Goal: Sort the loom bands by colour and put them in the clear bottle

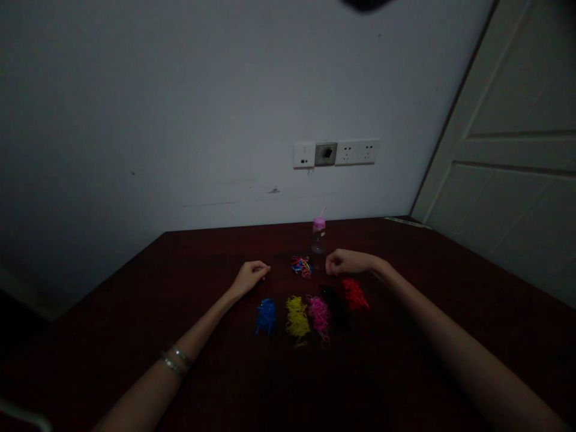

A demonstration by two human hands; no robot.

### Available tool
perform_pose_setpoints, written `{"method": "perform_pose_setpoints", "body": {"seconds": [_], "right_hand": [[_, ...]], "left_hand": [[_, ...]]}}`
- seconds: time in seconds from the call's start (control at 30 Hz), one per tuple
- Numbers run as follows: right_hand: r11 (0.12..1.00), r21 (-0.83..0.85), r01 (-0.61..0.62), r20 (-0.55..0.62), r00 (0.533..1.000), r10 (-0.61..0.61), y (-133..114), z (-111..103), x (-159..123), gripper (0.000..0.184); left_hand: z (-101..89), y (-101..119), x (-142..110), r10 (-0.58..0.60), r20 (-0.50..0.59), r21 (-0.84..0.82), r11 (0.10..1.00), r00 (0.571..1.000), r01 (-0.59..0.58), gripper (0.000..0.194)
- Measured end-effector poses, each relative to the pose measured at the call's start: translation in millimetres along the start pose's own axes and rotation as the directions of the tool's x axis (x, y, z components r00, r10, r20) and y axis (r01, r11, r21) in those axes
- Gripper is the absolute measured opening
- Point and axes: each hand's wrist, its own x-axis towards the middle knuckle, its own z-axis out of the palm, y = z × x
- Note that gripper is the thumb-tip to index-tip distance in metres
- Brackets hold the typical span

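Your left hand (pixel 251 276) rested low over the tabletop (pixel 216 384), fingers curled and their tips drawn close to the thumb; whether they pinched anything, you could not tell from this view. Your right hand (pixel 344 263) was bent at the wrist and folded into a loose fist, and what it might have held was hidden from you.

Between your two hands lay the mixed bands (pixel 302 266), a small tangled heap of several colours, somewhat nearer your right hand. Just beyond that hand, toward the wall (pixel 216 120), the bottle (pixel 318 234) stood upright, clear with a pink lid and a straw.

Closer to you, five piles made a row from left to right. The blue pile (pixel 266 315) sat nearest your left hand, a little apart from the yellow pile (pixel 297 317). The pink pile (pixel 319 315) was just beside the yellow one. Next came the black pile (pixel 333 303), hard to make out against the dark wood, and then the red pile (pixel 355 294), just on your side of your right wrist.

You wore bracelets (pixel 176 360) on your left arm.
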Motion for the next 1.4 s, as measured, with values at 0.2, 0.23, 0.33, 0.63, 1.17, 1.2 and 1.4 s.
{"method": "perform_pose_setpoints", "body": {"seconds": [0.2, 0.23, 0.33, 0.63, 1.17, 1.2, 1.4], "right_hand": [[0.999, -0.013, -0.031, 0.168, 0.985, 0.032, -11, 5, -1, 0.02], [0.999, -0.017, -0.029, 0.184, 0.982, 0.031, -11, 6, -1, 0.019], [1.0, -0.019, -0.004, 0.182, 0.983, 0.007, -12, 6, -2, 0.018], [0.996, -0.023, 0.081, -0.107, 0.991, -0.083, -11, -2, -10, 0.019], [0.997, -0.07, 0.036, -0.372, 0.926, -0.06, -7, 19, -42, 0.019], [0.997, -0.072, 0.039, -0.375, 0.925, -0.064, -8, 21, -43, 0.019], [0.991, -0.11, 0.075, -0.369, 0.923, -0.111, -12, 32, -40, 0.019]], "left_hand": [[-0.1, 2, -1, -0.007, 0.001, 0.0, 1.0, 1.0, 0.007, 0.036], [0.0, 2, -1, -0.002, 0.0, 0.003, 1.0, 1.0, 0.002, 0.036], [-0.1, 0, 0, 0.007, -0.006, 0.005, 1.0, 1.0, -0.007, 0.035], [1.0, -6, 2, -0.022, -0.045, -0.019, 1.0, 0.999, 0.021, 0.035], [8.4, 2, 12, -0.02, -0.035, 0.038, 0.999, 0.999, 0.021, 0.025], [10.5, 6, 13, -0.008, -0.022, 0.058, 0.998, 1.0, 0.009, 0.026], [27.7, 20, 24, 0.097, 0.075, 0.198, 0.974, 0.992, -0.111, 0.029]]}}
